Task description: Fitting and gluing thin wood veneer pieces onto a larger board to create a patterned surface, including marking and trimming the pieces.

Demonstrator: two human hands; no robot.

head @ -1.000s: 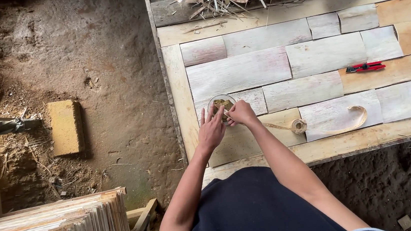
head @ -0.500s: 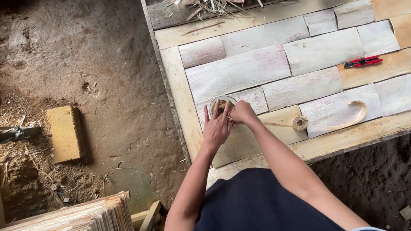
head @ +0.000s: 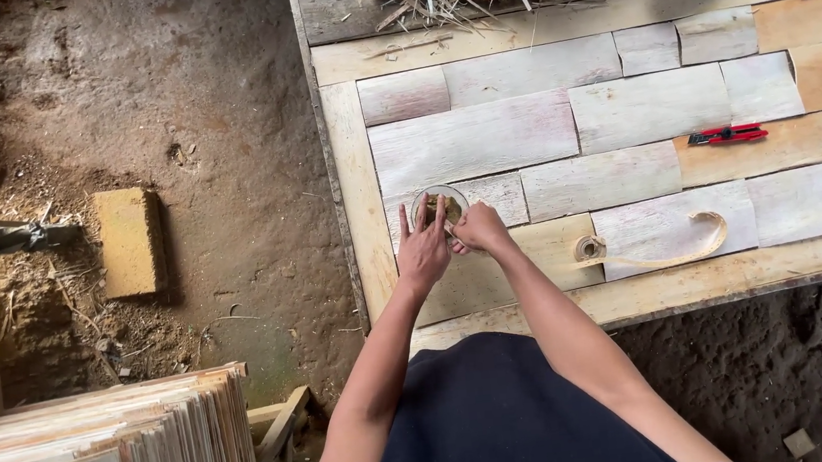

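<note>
The left hand [head: 423, 250] lies flat-fingered against a round tape roll [head: 437, 204], apparently lying flat, hole up, near the table's [head: 358, 176] left edge; the right hand [head: 481, 226] pinches its tape end.

There is only one view, from the camera on my head, looking almost straight down from well above. My dark lap fills the near bottom edge and my forearms reach away from it to my left hand [head: 423, 253] and right hand [head: 481, 227], just below centre. The tabletop [head: 358, 181] takes up the right and far part of the frame, cut off at the right edge; the dirt floor [head: 210, 130] fills the left.
</note>
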